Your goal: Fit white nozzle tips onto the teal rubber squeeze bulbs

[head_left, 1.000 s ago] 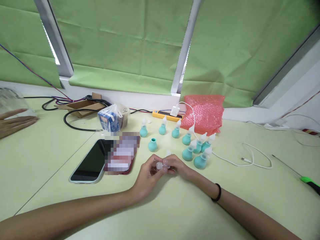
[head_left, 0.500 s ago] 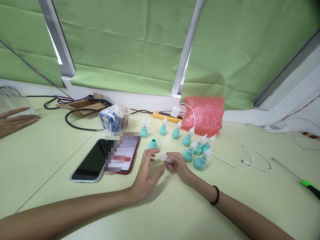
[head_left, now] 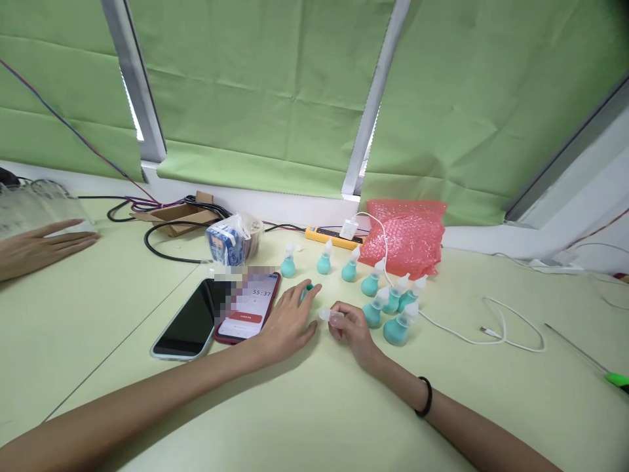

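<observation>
My right hand (head_left: 350, 330) rests on the pale green table (head_left: 304, 406) and pinches a small clear plastic nozzle (head_left: 330, 316), pointing left. My left hand (head_left: 287, 321) reaches forward with fingers stretched over a teal rubber bulb (head_left: 305, 290) that lacks a nozzle; the fingers touch or nearly touch it and mostly hide it. Several teal bulbs fitted with clear nozzles (head_left: 393, 314) stand just right of my right hand, and more stand in a row behind (head_left: 323, 261).
Two phones (head_left: 216, 311) lie left of my left hand. A wrapped blue pack (head_left: 228, 239), a yellow power strip (head_left: 334, 235), pink bubble wrap (head_left: 405, 236) and a white cable (head_left: 486, 321) lie beyond. Another person's hand (head_left: 39, 246) rests at the far left.
My hands have come apart: the left let go of the nozzle and reached forward onto the bare teal bulb. The right kept the nozzle. The view shifted slightly.
</observation>
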`<state>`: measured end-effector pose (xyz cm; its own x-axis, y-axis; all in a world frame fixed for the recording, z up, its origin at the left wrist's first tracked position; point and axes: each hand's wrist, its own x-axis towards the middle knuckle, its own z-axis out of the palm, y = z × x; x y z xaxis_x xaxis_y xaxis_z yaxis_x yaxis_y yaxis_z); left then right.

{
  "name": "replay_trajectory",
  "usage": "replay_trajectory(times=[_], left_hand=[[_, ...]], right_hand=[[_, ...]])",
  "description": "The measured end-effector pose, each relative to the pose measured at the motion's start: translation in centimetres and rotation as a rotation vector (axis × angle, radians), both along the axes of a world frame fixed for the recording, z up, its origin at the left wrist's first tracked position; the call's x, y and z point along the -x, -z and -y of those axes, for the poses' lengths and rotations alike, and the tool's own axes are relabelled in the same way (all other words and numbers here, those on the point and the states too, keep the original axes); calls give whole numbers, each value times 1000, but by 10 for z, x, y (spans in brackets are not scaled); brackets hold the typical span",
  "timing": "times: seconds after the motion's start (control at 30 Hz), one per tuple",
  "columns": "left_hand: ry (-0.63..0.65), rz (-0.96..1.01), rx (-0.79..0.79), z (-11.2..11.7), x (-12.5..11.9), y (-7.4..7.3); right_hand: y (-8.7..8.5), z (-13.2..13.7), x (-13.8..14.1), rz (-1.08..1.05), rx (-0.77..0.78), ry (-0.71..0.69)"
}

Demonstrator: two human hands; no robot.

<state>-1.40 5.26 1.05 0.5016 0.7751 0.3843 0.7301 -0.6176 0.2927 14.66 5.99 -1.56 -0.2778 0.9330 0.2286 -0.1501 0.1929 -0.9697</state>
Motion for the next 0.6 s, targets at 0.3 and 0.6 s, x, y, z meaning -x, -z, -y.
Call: replay_trajectory(times=[0.3, 0.6], left_hand=[[66, -62, -65, 0, 0, 5], [43, -114, -114, 0, 5, 8]], right_hand=[[-4, 3, 0, 14, -87, 76], [4, 4, -3, 111, -174, 100]])
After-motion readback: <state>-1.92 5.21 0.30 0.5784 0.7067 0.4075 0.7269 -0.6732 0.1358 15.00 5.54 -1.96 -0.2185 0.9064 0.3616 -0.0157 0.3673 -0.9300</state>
